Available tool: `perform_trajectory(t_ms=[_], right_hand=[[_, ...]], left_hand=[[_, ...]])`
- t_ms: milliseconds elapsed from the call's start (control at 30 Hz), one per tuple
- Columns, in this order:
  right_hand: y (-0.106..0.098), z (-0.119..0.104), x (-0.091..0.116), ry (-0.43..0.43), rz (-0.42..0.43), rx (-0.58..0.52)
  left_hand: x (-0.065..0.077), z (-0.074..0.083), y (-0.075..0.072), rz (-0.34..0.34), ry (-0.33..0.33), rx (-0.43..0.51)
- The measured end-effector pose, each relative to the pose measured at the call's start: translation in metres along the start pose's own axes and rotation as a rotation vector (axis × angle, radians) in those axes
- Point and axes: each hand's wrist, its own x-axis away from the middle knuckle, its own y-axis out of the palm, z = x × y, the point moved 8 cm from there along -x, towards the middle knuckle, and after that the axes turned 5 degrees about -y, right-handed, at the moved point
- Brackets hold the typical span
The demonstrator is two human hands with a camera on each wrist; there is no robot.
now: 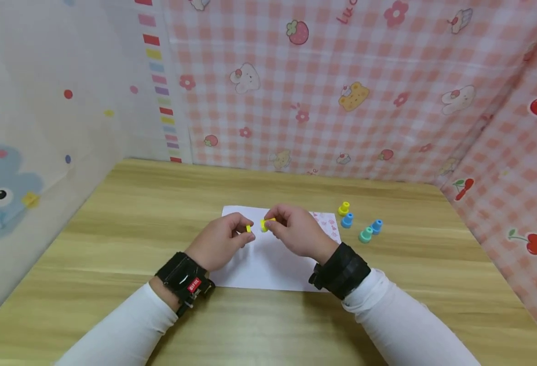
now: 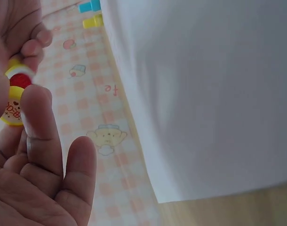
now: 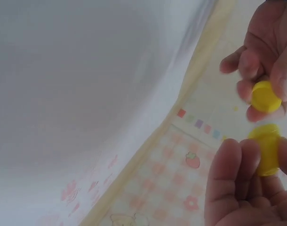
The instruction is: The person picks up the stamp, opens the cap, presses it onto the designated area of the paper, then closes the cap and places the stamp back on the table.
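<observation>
Over the white paper (image 1: 268, 269), my left hand (image 1: 215, 244) pinches a small round yellow cap (image 3: 266, 98) between thumb and fingers. Opposite it, my right hand (image 1: 298, 233) grips a yellow toy stamp (image 3: 267, 153) by its body. The stamp's red face (image 2: 20, 81) is bare and turned toward the cap, with a small gap between the two in the right wrist view. A printed design shows on the cap's outer side in the left wrist view.
To the right of the paper stand a yellow stamp (image 1: 344, 209), two blue stamps (image 1: 347, 220) and a green stamp (image 1: 366, 235) on the wooden table (image 1: 126, 244). Pink flower prints mark the paper's right edge. A checked cloth (image 1: 323, 137) hangs behind the table.
</observation>
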Motion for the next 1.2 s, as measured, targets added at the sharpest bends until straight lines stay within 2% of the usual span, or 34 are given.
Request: perform_trajectory(t_ms=[167,300,433,633,900,1200], right_hand=[[-0.006,0.004,0.0,0.028,0.002,0.033],[-0.011,0.003,-0.002,0.048,-0.019,0.06],[-0.017,0.008,-0.008,0.072,-0.061,0.147],[-0.017,0.022,-0.015,0.134,-0.136,0.258],[-0.005,0.028,-0.018,0.07,-0.215,0.44],[0.005,0.028,-0.017,0.029,-0.263,0.502]], left_hand=[[-0.001,-0.001,-0.006,0.008,-0.034,-0.009],[0.0,0.0,-0.008,0.006,-0.023,-0.026],[-0.001,0.0,-0.011,0.008,-0.021,-0.018],[0.0,-0.003,-0.014,0.012,-0.057,-0.02],[0.001,-0.003,-0.014,0.006,-0.06,-0.017],[0.0,-0.003,-0.014,0.003,-0.04,-0.026]])
